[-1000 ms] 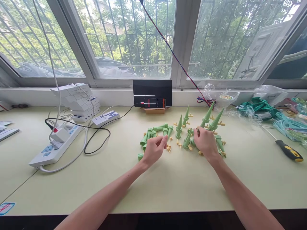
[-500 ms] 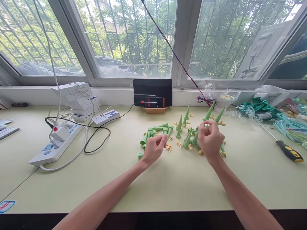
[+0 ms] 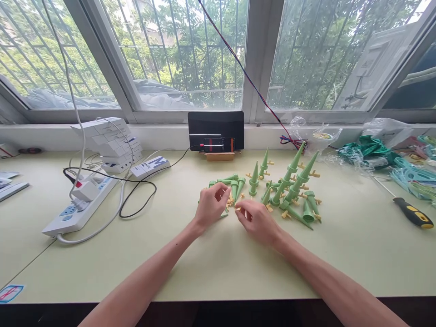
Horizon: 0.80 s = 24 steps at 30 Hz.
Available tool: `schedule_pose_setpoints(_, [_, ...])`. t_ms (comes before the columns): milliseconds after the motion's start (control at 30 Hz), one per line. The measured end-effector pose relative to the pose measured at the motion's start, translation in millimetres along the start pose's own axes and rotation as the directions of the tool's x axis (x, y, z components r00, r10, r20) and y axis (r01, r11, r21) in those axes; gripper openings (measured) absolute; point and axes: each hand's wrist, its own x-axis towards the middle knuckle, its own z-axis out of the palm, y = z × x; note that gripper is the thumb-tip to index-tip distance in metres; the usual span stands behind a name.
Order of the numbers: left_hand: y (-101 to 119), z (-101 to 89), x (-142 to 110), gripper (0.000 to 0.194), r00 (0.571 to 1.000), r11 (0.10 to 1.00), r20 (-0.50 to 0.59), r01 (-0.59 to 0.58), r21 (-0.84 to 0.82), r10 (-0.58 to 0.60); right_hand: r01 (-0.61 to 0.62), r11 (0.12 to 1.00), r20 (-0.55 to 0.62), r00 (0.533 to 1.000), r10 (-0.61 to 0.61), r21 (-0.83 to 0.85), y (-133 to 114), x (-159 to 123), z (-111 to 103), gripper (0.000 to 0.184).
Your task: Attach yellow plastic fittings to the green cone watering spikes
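While a small pile of green spikes (image 3: pixel 234 185) lies just beyond the left hand (image 3: pixel 211 203), a second group of spikes fitted with yellow taps (image 3: pixel 285 215) is spread to the right, some upright, some leaning or lying on the table (image 3: pixel 211 272). The left hand is half curled, thumb near the fingers; a thin green tip shows beneath it, but whether it grips anything I cannot tell. The right hand (image 3: pixel 257 220) is bent, its fingertips close together near the left hand's, beside small yellow pieces at the edge of the pile; its hold is unclear too. Farther back, a phone (image 3: pixel 220 145) rests before a black screen (image 3: pixel 218 123). At left sits a power strip (image 3: pixel 59 223) near stacked white boxes (image 3: pixel 109 136); at right, a screwdriver (image 3: pixel 412 212).
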Motion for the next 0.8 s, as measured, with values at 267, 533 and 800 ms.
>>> schedule_pose_setpoints(267, [-2.1,4.2,-2.9,0.034,0.999,1.0,-0.053,-0.01,0.002,0.01,0.144,0.973,0.189,0.976,-0.11,-0.182,-6.9,-3.1,12.4,0.023])
schedule_pose_setpoints(533, [-2.5,4.7,-3.4,0.037,0.999,1.0,-0.047,-0.028,0.005,0.028,0.181,0.955,0.218,0.967,-0.13,-0.233,-7.8,-4.0,20.9,0.017])
schedule_pose_setpoints(800, [-2.4,6.0,-3.8,0.035,0.999,1.0,-0.041,-0.03,-0.001,0.03,0.173,0.957,0.245,0.963,-0.114,-0.233,-11.7,-1.6,22.5,0.013])
